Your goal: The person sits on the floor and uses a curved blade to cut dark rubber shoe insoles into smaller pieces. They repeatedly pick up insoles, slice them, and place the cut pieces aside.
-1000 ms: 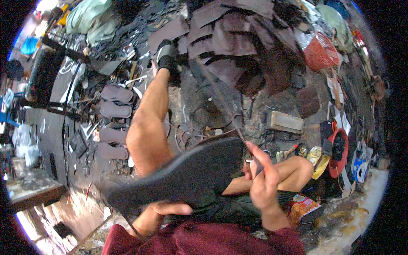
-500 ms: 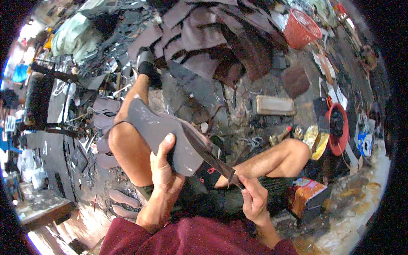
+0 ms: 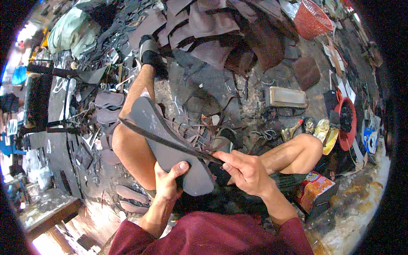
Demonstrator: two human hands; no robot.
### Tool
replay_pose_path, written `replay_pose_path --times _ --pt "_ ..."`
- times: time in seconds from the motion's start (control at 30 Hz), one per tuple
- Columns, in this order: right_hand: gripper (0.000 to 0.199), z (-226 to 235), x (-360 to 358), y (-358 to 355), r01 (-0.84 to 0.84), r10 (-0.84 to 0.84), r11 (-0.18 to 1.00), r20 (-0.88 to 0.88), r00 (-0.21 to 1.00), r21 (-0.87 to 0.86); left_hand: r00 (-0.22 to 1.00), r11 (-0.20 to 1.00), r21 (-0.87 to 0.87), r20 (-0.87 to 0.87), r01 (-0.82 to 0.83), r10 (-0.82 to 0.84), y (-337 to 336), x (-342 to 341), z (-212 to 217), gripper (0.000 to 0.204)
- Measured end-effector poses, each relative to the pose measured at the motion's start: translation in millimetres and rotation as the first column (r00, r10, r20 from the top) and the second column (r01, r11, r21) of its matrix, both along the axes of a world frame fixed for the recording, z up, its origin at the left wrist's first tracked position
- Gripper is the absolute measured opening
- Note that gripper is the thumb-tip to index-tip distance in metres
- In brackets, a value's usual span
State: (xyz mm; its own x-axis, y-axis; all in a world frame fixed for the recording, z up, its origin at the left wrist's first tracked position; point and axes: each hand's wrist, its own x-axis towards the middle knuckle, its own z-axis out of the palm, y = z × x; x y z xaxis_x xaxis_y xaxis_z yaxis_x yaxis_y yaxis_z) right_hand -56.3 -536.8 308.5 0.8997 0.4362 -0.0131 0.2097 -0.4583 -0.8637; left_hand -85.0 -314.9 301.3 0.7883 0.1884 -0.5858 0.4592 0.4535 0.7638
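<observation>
My left hand (image 3: 168, 180) grips the near end of a grey rubber shoe sole (image 3: 159, 136), which lies flat across my left thigh with its far end pointing away. A thin dark strip (image 3: 170, 142) runs diagonally across the sole. My right hand (image 3: 246, 170) pinches the near end of that strip between thumb and fingers, just right of the sole's heel. Whether the strip is a blade or a cut offcut cannot be told. My legs are bare; the left foot (image 3: 151, 57) rests far out among scraps.
Dark leather and rubber sheets (image 3: 221, 38) are piled at the back. Cut soles (image 3: 108, 100) lie at left, more soles (image 3: 131, 199) near my left elbow. A red basket (image 3: 312, 19), a grey block (image 3: 288, 97), a red bowl (image 3: 346, 123) and a printed packet (image 3: 314, 189) sit at right.
The sole has swung down from raised in front of me to flat on my left thigh. My right hand has drawn the strip toward me, along the sole.
</observation>
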Motion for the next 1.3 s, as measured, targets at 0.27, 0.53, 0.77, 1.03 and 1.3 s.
replay_pose_path --times 0.27,0.53,0.77,1.03,1.3 --pt "0.032 -40 25 51 0.016 -0.027 0.991 0.08 0.996 0.135 0.998 0.996 -0.071 -0.039 0.045 -0.048 16 -5 0 0.07" --pt "0.042 -40 66 89 0.199 -0.141 0.88 -0.163 0.976 0.431 0.998 0.998 -0.03 0.029 0.064 -0.063 -2 -5 -2 0.049" --pt "0.086 -5 -30 13 -0.034 0.166 0.875 -0.232 0.958 0.484 0.961 0.996 0.01 0.261 0.092 -0.092 14 -9 1 0.05" --pt "0.032 -38 -82 -12 0.098 -0.097 0.995 0.315 0.944 0.013 0.995 0.959 -0.28 -0.073 0.052 -0.075 54 -10 51 0.028" --pt "0.031 -70 -100 -9 0.057 -0.044 0.997 0.231 0.972 -0.053 0.997 0.939 -0.342 -0.061 0.021 -0.045 57 -16 40 0.031"
